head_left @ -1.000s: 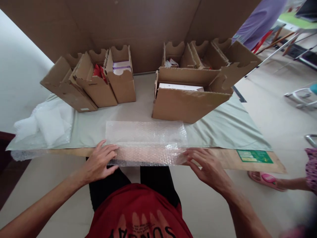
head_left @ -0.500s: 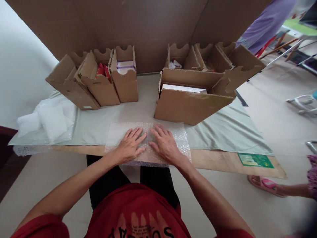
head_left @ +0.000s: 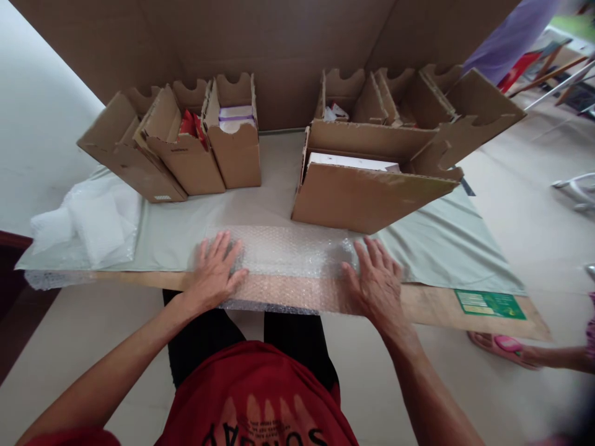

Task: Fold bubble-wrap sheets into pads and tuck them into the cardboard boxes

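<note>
A sheet of clear bubble wrap (head_left: 288, 254) lies flat over the front edge of the table, its near end hanging slightly past the wood. My left hand (head_left: 214, 272) rests open on its left end, fingers stretched out and pointing away from me. At the opposite end, my right hand (head_left: 377, 275) lies palm down, also open, fingers spread. Neither hand grips anything. The middle of the sheet shows between them.
Several cardboard file boxes stand behind the sheet; a front box (head_left: 367, 198) holds a white box (head_left: 353, 162). Another box holds red packets (head_left: 189, 124). More folded bubble wrap (head_left: 95, 220) lies at left. A bystander's sandalled foot (head_left: 504, 348) is at right.
My hands have moved apart over the bubble wrap, the left toward its left end and the right toward its right end. The view has shifted slightly.
</note>
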Tool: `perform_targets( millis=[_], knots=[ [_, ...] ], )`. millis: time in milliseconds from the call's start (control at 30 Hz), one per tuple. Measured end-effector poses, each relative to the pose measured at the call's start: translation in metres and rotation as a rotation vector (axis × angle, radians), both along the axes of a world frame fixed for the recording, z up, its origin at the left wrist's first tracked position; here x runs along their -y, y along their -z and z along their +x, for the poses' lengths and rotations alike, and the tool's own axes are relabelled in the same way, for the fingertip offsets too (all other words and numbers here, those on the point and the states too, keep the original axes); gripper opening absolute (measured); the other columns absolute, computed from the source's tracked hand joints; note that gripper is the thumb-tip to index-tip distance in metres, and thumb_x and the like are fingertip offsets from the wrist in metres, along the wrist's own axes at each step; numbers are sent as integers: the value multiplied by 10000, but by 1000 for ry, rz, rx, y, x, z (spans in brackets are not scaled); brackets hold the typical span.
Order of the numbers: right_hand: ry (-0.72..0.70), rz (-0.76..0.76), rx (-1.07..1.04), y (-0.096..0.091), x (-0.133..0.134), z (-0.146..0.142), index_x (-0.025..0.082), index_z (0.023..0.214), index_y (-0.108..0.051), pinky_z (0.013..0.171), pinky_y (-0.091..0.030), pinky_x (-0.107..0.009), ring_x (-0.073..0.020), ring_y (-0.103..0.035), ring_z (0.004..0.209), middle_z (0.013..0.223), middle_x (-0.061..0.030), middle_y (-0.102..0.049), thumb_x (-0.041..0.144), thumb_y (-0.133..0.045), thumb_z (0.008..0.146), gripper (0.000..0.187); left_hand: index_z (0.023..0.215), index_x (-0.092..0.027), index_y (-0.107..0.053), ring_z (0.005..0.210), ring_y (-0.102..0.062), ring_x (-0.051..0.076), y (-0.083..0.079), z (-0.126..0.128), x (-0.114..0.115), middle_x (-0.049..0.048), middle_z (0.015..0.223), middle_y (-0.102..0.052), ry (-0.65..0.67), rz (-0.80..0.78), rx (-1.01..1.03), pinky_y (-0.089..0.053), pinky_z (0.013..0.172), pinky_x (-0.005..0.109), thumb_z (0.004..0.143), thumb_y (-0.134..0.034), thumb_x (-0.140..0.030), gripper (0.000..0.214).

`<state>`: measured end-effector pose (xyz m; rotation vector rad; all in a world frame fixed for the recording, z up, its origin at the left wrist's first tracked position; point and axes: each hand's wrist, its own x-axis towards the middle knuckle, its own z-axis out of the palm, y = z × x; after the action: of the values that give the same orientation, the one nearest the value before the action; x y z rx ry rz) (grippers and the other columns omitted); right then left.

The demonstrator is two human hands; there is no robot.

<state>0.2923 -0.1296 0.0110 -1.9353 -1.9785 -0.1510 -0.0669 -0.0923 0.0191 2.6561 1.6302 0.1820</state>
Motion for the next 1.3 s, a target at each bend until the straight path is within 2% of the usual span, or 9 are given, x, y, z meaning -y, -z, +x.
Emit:
perform_targets(
  millis=[133,233,467,600,733,867,1067,1200,1300],
  knots=[
    [-258,-82,31,-7,-17,-66,178,1460,-552,1144,-356,-506,-340,-414,1472,1567,-169,-498,417,-442,1041,495,1584,-200,-386,1595,-200,337,-2,50,-3,175,1700,-268,164,-57,29,-166,1272,603,1038,-447,-488,621],
    [-373,-164,59,-2,-24,-84,196,1464,-561,1174,-332,-493,-321,-420,1471,1575,-138,-501,422,-469,1032,496,1583,-216,-394,1587,-234,330,4,51,-12,153,1691,-305,212,-92,1,-161,1276,595,1032,-463,-495,621],
    [-85,-92,23,12,-4,1,162,1433,-569,1130,-381,-529,-338,-492,1421,1520,-168,-556,414,-379,1052,494,1545,-147,-452,1540,-329,387,13,-40,-12,210,1648,-370,-71,0,-3,-259,1229,623,1037,-412,-468,603],
    [-171,-14,-66,7,30,36,208,1419,-571,1082,-426,-521,-349,-547,1371,1446,-154,-619,471,-483,1011,494,1534,-205,-458,1508,-393,374,4,-72,17,180,1585,-482,52,55,119,-305,1220,600,1016,-468,-497,594],
    [-382,-90,-59,2,70,42,261,1584,-372,1102,-418,-505,-344,-519,1404,1549,-147,-522,435,-551,980,653,1598,-220,-351,1522,-367,386,-8,-81,48,180,1622,-430,311,6,141,-252,1262,583,903,-672,-546,833],
    [-333,-96,64,10,85,36,259,1641,-247,1102,-411,-525,-365,-485,1433,1582,-170,-479,320,-565,979,737,1598,-200,-348,1512,-390,383,-2,-81,58,205,1607,-443,364,9,40,-257,1256,604,926,-686,-350,768],
    [-373,-12,27,17,69,35,269,1494,-515,1063,-459,-507,-350,-537,1387,1530,-152,-545,260,-602,984,517,1369,-224,-617,1338,-613,296,11,-78,45,139,1389,-680,311,163,245,-474,1130,525,963,-575,-120,421],
    [-467,-31,-128,7,65,39,286,1314,-667,1043,-498,-495,-315,-605,1309,1423,-107,-643,286,-600,997,324,1101,-226,-735,1203,-704,271,1,-77,37,92,1208,-777,263,84,450,-532,1057,504,957,-580,-138,229],
    [-482,-63,-254,-5,66,37,317,1362,-631,1073,-500,-503,-301,-600,1319,1439,-92,-629,319,-629,986,376,967,-222,-746,1121,-740,251,-15,-76,30,67,1092,-810,201,-40,596,-543,1054,471,948,-594,-180,159]
  ],
)
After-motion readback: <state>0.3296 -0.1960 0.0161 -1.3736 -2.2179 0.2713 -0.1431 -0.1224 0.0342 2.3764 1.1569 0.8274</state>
